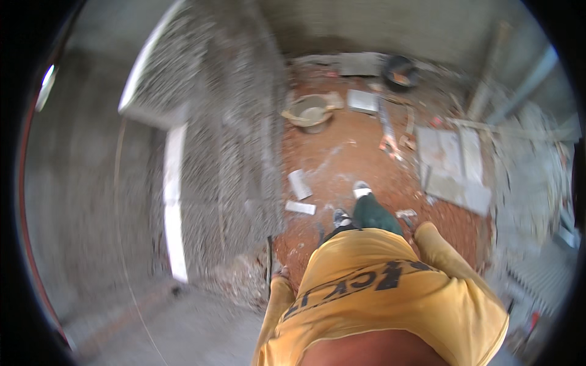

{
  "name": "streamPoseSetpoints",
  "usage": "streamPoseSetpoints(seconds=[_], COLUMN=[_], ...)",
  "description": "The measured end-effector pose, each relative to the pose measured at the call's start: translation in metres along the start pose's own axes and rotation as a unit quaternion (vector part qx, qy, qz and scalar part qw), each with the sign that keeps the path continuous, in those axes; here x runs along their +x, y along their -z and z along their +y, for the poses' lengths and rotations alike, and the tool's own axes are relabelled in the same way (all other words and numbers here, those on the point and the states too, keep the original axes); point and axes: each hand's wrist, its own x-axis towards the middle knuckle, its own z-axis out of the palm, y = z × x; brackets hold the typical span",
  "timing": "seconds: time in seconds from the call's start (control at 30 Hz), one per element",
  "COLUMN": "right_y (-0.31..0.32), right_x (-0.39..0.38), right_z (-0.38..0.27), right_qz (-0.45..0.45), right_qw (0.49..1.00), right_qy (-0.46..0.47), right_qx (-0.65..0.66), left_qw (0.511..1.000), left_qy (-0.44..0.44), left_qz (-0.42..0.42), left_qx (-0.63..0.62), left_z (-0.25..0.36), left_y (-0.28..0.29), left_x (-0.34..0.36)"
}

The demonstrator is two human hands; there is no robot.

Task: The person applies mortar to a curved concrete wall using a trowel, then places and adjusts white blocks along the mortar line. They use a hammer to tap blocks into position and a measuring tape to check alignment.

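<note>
My left hand (pixel 280 273) hangs low at my left side, beside the lower edge of the rough plastered wall section (pixel 226 152) and a dark upright strip (pixel 268 262). Its fingers are small and blurred, so I cannot tell what, if anything, is in it. My right hand (pixel 419 229) is at my right side, mostly hidden behind the yellow sleeve, near a small pale fragment (pixel 406 213) on the red earth. Below me are my yellow shirt, green trouser leg and shoes on the earth floor (pixel 329 158).
Ahead lie a mortar basin (pixel 308 113), a black tub (pixel 400 73), a pale block (pixel 362 101) and a long tool (pixel 387 137). Two pale tile pieces (pixel 300 208) sit near my feet. Grey slabs (pixel 445 165) lie to the right, with leaning poles (pixel 488 73) and corrugated sheet (pixel 537 280).
</note>
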Motion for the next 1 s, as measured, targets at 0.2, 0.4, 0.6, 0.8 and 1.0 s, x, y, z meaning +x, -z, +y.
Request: streamPoseSetpoints(seconds=[0.2, 0.4, 0.6, 0.8, 1.0], right_y=[0.015, 0.056, 0.094, 0.098, 0.089], right_x=[0.046, 0.054, 0.044, 0.034, 0.041], right_z=[-0.008, -0.020, -0.024, 0.008, 0.064], right_qz=[0.259, 0.154, 0.028, -0.038, -0.097], right_qw=[0.949, 0.979, 0.998, 0.982, 0.950], right_qy=[0.147, 0.110, 0.040, -0.017, -0.068], right_qx=[-0.102, -0.076, 0.046, 0.184, 0.290], left_qw=[0.989, 0.979, 0.985, 0.991, 0.979], left_qy=[-0.017, -0.068, -0.084, -0.125, -0.202], left_qz=[0.144, 0.114, -0.004, -0.032, -0.017], left_qx=[-0.038, -0.155, -0.151, -0.027, -0.018], left_z=[-0.024, 0.013, 0.043, 0.109, 0.251], left_y=[-0.032, -0.040, -0.055, -0.054, -0.067], left_x=[-0.041, -0.071, -0.081, -0.062, -0.041])
